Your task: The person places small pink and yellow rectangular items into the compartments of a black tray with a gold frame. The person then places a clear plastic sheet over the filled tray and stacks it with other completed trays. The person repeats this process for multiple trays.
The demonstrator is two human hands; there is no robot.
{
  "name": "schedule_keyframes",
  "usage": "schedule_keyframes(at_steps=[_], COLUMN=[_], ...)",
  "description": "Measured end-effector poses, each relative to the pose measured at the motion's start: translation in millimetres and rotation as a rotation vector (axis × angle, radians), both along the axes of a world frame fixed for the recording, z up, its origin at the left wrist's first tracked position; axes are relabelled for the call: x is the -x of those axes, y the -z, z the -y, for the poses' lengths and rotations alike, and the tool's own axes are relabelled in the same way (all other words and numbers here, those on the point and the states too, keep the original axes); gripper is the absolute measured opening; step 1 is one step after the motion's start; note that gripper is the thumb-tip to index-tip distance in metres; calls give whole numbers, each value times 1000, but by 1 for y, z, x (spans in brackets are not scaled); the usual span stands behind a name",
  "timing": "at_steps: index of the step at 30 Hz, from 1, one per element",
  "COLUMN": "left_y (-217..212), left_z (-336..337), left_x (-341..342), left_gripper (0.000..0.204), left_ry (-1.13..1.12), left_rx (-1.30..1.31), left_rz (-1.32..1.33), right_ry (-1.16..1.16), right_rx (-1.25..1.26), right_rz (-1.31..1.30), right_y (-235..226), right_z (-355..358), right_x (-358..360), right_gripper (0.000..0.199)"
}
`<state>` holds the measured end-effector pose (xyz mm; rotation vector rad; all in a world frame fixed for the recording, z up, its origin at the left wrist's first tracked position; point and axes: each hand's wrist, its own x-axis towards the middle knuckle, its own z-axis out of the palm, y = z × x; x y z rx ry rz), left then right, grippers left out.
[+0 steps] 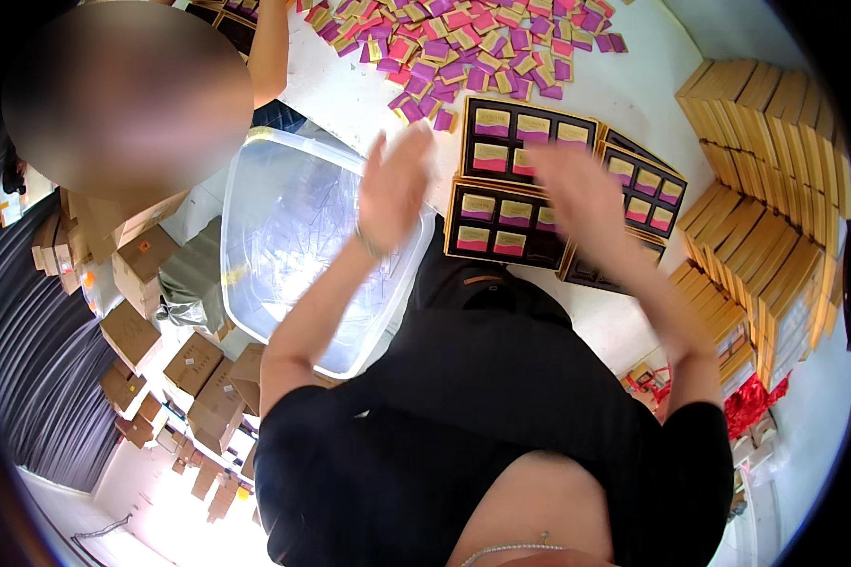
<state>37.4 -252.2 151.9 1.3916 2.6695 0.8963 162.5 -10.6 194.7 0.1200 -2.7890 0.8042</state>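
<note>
My left hand hovers over the table's near edge beside the clear plastic tub, blurred, fingers stretched out and the thumb apart; nothing shows in it. My right hand reaches over the gold-rimmed boxes, smeared by motion, its fingertips hidden. Beneath it lie an upper box, a nearer box and a right-hand box, all with black compartmented inserts. Small flat packets in gold, pink and purple fill many compartments. Another box is partly covered by my right forearm. Loose packets are heaped at the far side.
Left of me stands the clear tub with transparent plastic pieces inside. A co-worker's arm rests by the table at the far left. Stacked gold-edged boxes rise on the right. Cardboard cartons crowd the left floor.
</note>
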Motion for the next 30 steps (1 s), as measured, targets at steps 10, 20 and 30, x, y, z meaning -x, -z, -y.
schedule_keyframes(at_steps=[10,20,30], left_y=[153,-14,-5], left_z=[-139,-103,-74], left_x=[188,94,-132], left_gripper=[30,20,17], left_ry=[-80,-75,220], left_rx=[150,-86,-93], left_rz=[-41,597,344], right_ry=[-61,386,508], right_rx=[-238,612,470], right_rz=[423,168,306], right_y=[161,22,13], right_z=[-41,-85,-2], right_x=[223,94,-163], right_gripper=[35,20,13])
